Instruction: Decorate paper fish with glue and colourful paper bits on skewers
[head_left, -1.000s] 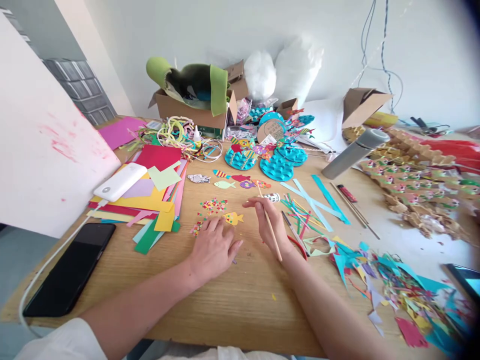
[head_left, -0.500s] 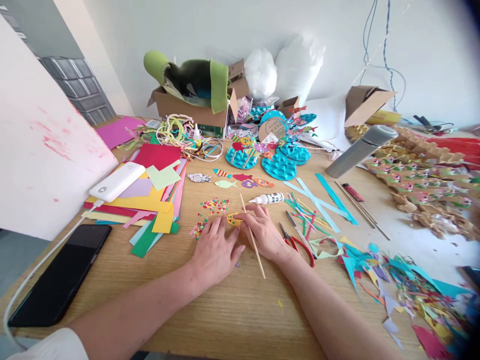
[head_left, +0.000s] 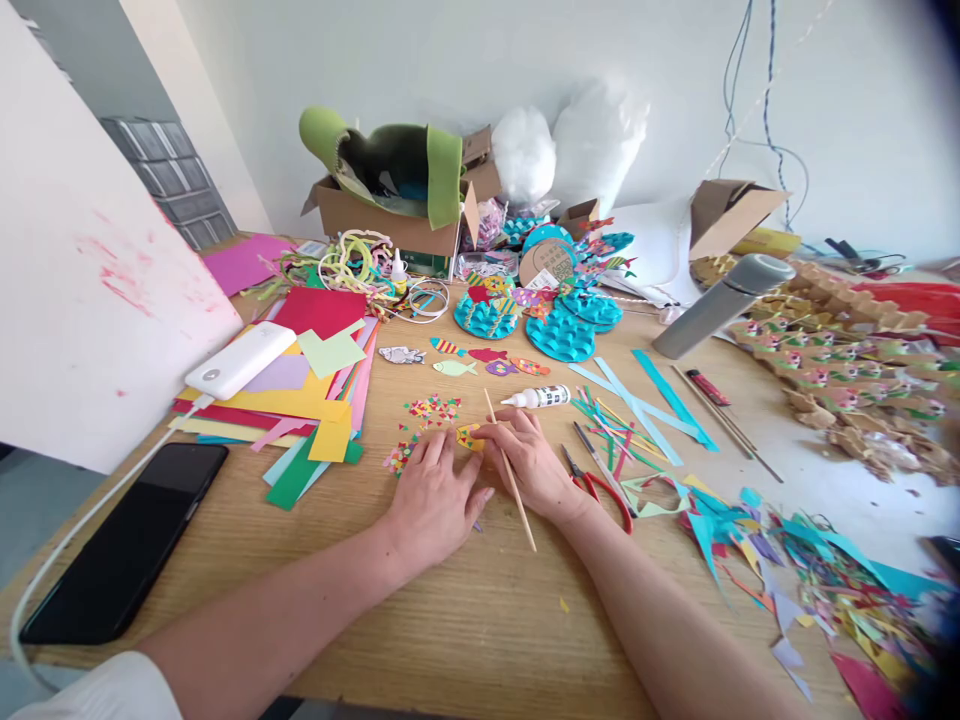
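Observation:
A small yellow paper fish [head_left: 468, 436] lies on the table, partly covered by my fingertips. My left hand [head_left: 431, 505] rests palm down with its fingers stretched out, touching the fish's near edge. In my right hand [head_left: 534, 470] a thin wooden stick [head_left: 523, 512] is held between the fingers, slanting across the hand, and the fingertips of that hand meet the fish from the right. Just beyond my fingers lie tiny coloured paper bits [head_left: 433, 408]. Behind the right hand a white glue bottle [head_left: 546, 396] lies on its side.
Red-handled scissors [head_left: 609, 502] lie beside the right wrist, near thin paper strips [head_left: 616, 425]. Several finished paper fish [head_left: 454, 368] lie farther back. Coloured paper [head_left: 330, 308] and a power bank [head_left: 240, 360] are left, above a phone [head_left: 124, 545]. A grey flask [head_left: 724, 305] stands at the right.
The whole view has shifted slightly. Both hands keep almost the same pose at the yellow fish, and the stick stays in the right hand.

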